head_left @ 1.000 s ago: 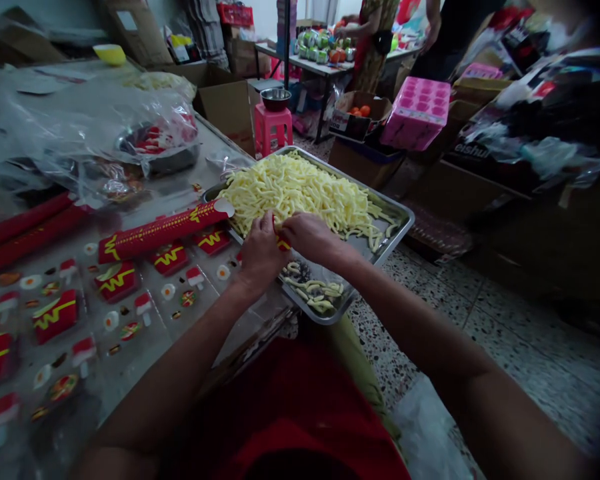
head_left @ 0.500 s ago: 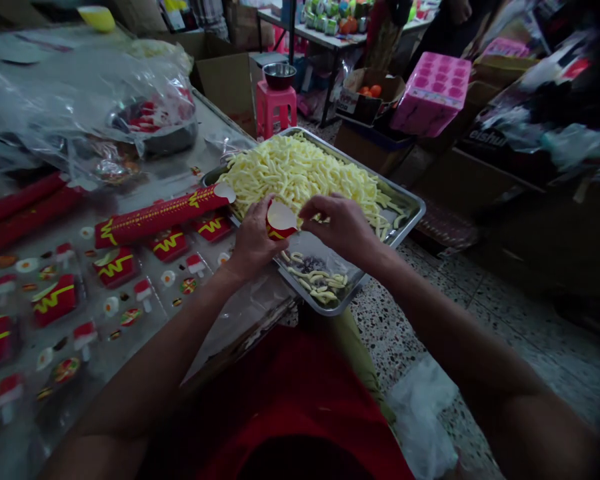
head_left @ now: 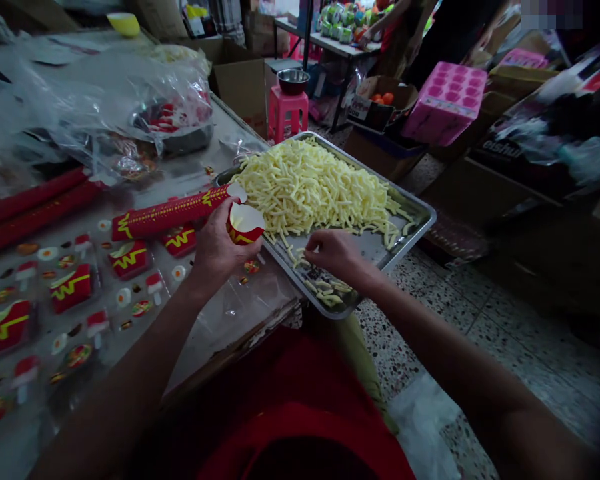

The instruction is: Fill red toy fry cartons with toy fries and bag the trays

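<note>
My left hand (head_left: pixel 217 250) is wrapped round a red french-fry box (head_left: pixel 246 233) with a yellow zigzag. Its white inside faces up, with something pale yellow showing in it. Over the near part of a metal tray (head_left: pixel 405 243), my right hand (head_left: pixel 341 257) has its fingers pinched together. What they hold, if anything, I cannot make out; loose pale fry-shaped pieces (head_left: pixel 330 293) lie just below. A big heap of the same yellow fry-shaped pieces (head_left: pixel 320 183) fills the far part of the tray. Behind my left hand lies a long nested stack of red boxes (head_left: pixel 173 212).
On the table at left, clear packs hold red fry boxes (head_left: pixel 73 288) and small toy foods. Plastic sheeting partly covers a metal bowl (head_left: pixel 190 137). Beyond the tray stand a pink stool (head_left: pixel 287 113), cartons and a pink package (head_left: pixel 445 103). People are at a far table.
My left hand has moved left with the fry box, away from the tray and over the table. My right hand has dropped from beside the box to the loose pieces in the tray.
</note>
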Motion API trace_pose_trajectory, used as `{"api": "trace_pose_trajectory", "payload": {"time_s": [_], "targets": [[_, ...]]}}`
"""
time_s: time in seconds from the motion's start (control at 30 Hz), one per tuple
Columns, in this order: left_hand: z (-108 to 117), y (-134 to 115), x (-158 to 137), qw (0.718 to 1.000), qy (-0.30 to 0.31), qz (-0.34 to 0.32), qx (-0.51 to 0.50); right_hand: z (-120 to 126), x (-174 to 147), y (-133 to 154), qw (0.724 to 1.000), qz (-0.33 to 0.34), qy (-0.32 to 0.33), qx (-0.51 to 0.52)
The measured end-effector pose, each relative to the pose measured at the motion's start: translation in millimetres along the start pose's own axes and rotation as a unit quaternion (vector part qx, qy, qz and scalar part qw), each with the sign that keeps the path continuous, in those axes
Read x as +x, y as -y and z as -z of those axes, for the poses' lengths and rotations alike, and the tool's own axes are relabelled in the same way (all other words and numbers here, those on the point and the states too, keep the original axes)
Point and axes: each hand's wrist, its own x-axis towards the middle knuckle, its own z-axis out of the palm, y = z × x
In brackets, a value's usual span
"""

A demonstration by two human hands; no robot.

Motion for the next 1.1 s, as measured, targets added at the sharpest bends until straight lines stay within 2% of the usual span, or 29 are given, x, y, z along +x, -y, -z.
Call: {"api": "trace_pose_trajectory", "payload": {"time_s": [0.07,0.17,0.3,0.37,0.47,0.63,0.7,0.83,0.9,1.0,1.1], "targets": [[2,-1,0,1.000,-0.012,0.002,-0.002,-3,13,16,1.000,0.003,0.008,-0.007],[5,2,-2,1.000,-0.023,-0.007,-0.005,-7,26,35,0.997,0.016,0.058,-0.040],[9,10,-7,0.999,-0.034,0.005,-0.001,-11,33,43,0.993,-0.001,0.091,-0.080],[10,13,-8,0.999,-0.036,0.009,0.003,-15,35,41,0.991,0.014,0.101,-0.088],[11,15,-8,0.999,-0.033,0.005,-0.003,-19,36,34,0.994,0.033,0.083,-0.055],[18,16,-8,1.000,-0.027,0.004,-0.009,-17,42,28,0.997,-0.028,0.001,0.066],[21,16,-8,1.000,-0.030,0.002,-0.006,-18,48,36,0.998,-0.024,-0.003,0.058],[26,12,-10,1.000,-0.022,-0.006,0.000,-28,62,52,0.998,0.018,0.047,-0.026],[28,11,-11,1.000,-0.019,-0.005,0.012,-26,65,49,0.998,0.029,0.053,-0.007],[29,12,-15,1.000,-0.012,0.005,0.017,-8,61,28,0.994,0.042,0.065,0.076],[22,9,-17,1.000,0.014,0.008,0.011,10,45,2,0.988,0.101,0.091,0.074]]}}
